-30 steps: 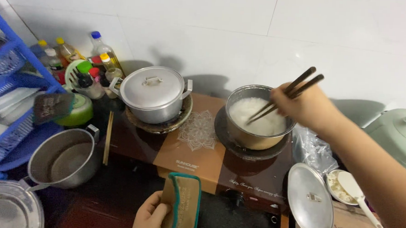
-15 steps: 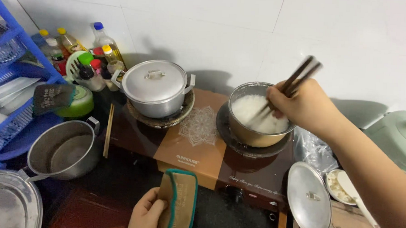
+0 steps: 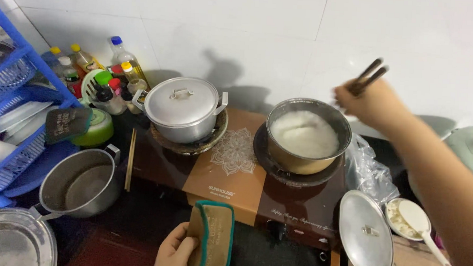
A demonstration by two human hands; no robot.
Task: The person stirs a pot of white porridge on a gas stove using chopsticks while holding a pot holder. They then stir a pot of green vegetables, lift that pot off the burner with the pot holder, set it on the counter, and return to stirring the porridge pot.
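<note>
A round metal pot of white rice sits on the brown two-burner stove, right side. Above it, the right hand grips dark chopsticks. Near, the left hand clasps a brown, teal-edged potholder. White tiled wall behind.

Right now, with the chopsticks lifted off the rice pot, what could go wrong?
The right hand holds the chopsticks beyond the open rice pot; grains could drip onto the stove. The pot may be hot, and only the left hand has a pot holder. The loose lid near the edge could get knocked.
</note>
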